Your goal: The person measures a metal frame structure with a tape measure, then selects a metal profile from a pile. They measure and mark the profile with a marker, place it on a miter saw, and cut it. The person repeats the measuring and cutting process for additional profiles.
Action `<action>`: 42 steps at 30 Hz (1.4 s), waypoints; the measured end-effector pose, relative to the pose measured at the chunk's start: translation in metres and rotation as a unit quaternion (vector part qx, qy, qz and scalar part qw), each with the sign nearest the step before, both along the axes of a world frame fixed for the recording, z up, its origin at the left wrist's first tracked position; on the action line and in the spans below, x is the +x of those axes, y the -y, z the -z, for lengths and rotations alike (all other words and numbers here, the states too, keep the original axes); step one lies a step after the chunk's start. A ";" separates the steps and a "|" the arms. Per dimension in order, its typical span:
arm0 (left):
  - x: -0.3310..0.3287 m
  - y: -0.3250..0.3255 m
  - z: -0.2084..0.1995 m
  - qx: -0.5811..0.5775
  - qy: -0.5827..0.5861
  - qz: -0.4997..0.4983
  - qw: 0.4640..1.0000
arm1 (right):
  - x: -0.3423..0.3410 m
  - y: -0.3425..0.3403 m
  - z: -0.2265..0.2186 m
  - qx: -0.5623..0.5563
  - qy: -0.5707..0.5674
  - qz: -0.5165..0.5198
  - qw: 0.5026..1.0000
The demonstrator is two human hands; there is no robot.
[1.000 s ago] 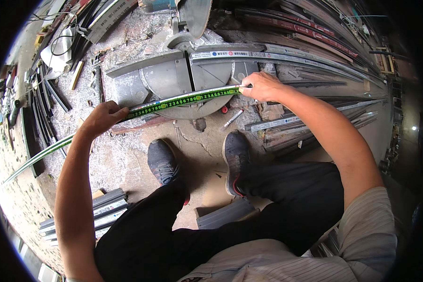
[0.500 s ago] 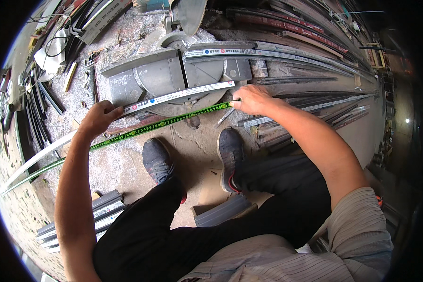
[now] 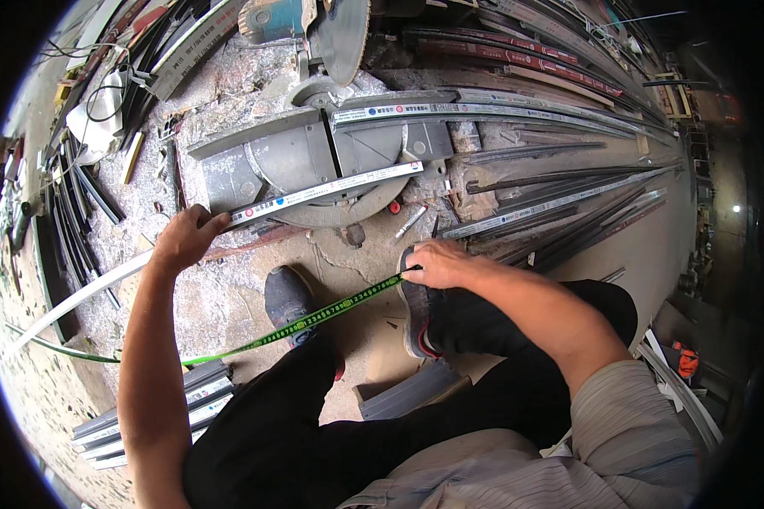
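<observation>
Green-and-black flexible measuring tape (image 3: 314, 319): is stretching from the right hand (image 3: 441, 265) down and leftward, crossing in front of the left dark grey shoe (image 3: 287, 293), disappearing behind the left forearm and showing again at the far left.
Right hand: is pinching the tape's end between its fingers, lying in this view over the toe of the right dark grey shoe (image 3: 418, 314).
Left hand (image 3: 183, 239): is gripping a long, narrow, white-faced profile strip (image 3: 327, 189), its thumb and fingers closing around it.
Profile strip: is slanting across the front of the saw base, its right end pointing free and its left part curving away past the left forearm; whether it is touching the base, the view is not telling.
Grey metal saw base (image 3: 293, 157): is sitting ahead of the person, with a dark slot running through its middle and a round toothed saw blade (image 3: 341, 42) standing beyond it.
Right side: grey profile lengths with printed white faces (image 3: 390, 111) are lying across the base's right half; a white marker-like stick (image 3: 411, 225) is resting on the floor (image 3: 361, 263) nearby.
</observation>
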State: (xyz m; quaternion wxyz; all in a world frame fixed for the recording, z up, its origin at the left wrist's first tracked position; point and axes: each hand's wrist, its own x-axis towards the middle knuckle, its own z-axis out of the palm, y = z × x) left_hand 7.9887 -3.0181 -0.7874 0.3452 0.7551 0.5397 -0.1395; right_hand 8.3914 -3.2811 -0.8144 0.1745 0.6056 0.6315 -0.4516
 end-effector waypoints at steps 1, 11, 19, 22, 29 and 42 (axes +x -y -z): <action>0.001 0.000 -0.001 -0.007 -0.003 0.005 1.000 | -0.008 0.006 0.004 0.010 0.013 0.011 1.000; -0.003 -0.004 0.000 -0.019 0.007 0.020 1.000 | -0.041 0.022 0.040 0.128 0.029 0.117 0.984; 0.000 -0.003 -0.004 -0.026 -0.006 0.010 1.000 | -0.051 -0.040 0.005 0.302 -0.057 0.394 0.866; 0.002 -0.003 -0.005 -0.029 0.000 0.005 1.000 | -0.055 -0.068 0.004 0.260 -0.152 0.527 0.794; -0.002 -0.011 -0.003 -0.017 -0.006 0.023 1.000 | -0.062 -0.100 0.015 0.095 -0.285 0.716 0.630; -0.060 -0.051 -0.007 -0.102 -0.032 0.035 0.994 | -0.100 -0.133 0.017 0.020 -0.299 0.712 0.635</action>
